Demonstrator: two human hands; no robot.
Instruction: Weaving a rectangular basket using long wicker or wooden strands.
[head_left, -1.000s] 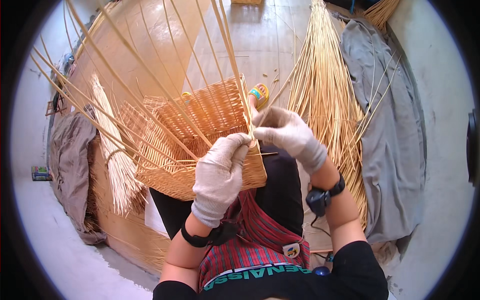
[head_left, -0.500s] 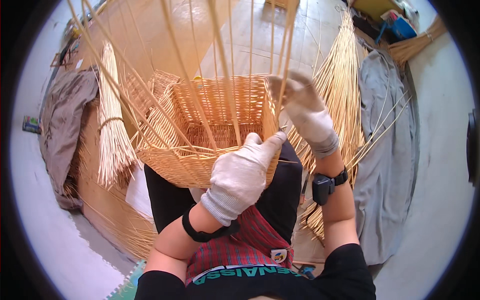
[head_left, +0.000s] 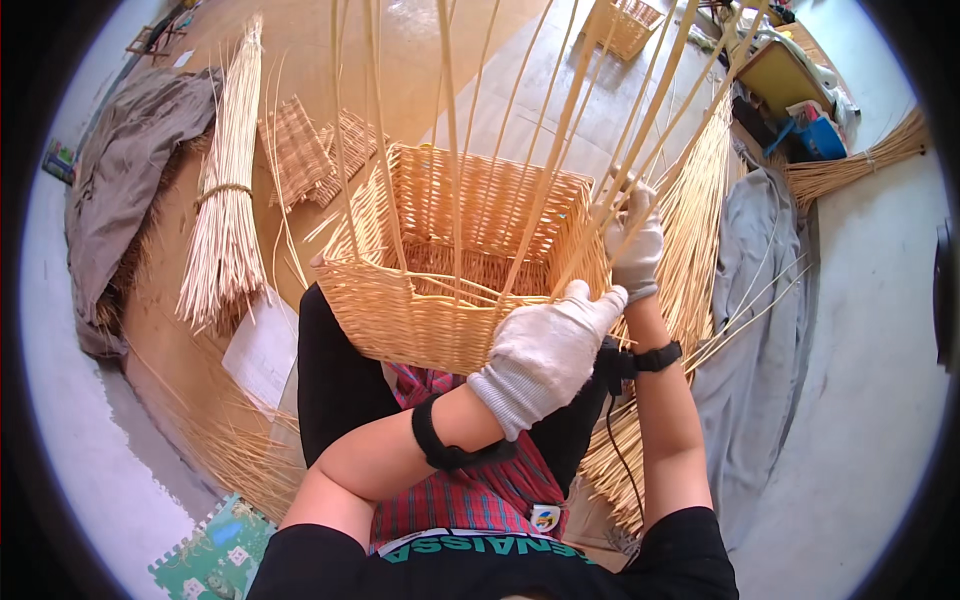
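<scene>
A pale woven wicker basket (head_left: pixel 418 330) rests on my lap, slightly tilted, with long upright cane stakes (head_left: pixel 450 120) rising from its sides. My left hand (head_left: pixel 540 355), in a white glove, grips the front right corner of the rim, thumb and forefinger closed at the base of the stakes. Behind it, at the basket's right side, my right hand (head_left: pixel 633 235), also gloved, is raised with curled fingers round a cane stake. Part of this hand is hidden behind the stakes.
Bundled canes lie left (head_left: pixel 225 210) and right (head_left: pixel 690 240). Grey cloths (head_left: pixel 745 400) cover the sides. Woven panels (head_left: pixel 295 150) lie behind the basket, another basket (head_left: pixel 625 30) stands farther back, a blue bag (head_left: pixel 820 140) is at back right, and a green foam mat (head_left: pixel 210 550) is at lower left.
The basket has turned to face more squarely and moved slightly rightward. My left hand has shifted right along with the corner. My right hand has risen and moved right. The view takes in more background.
</scene>
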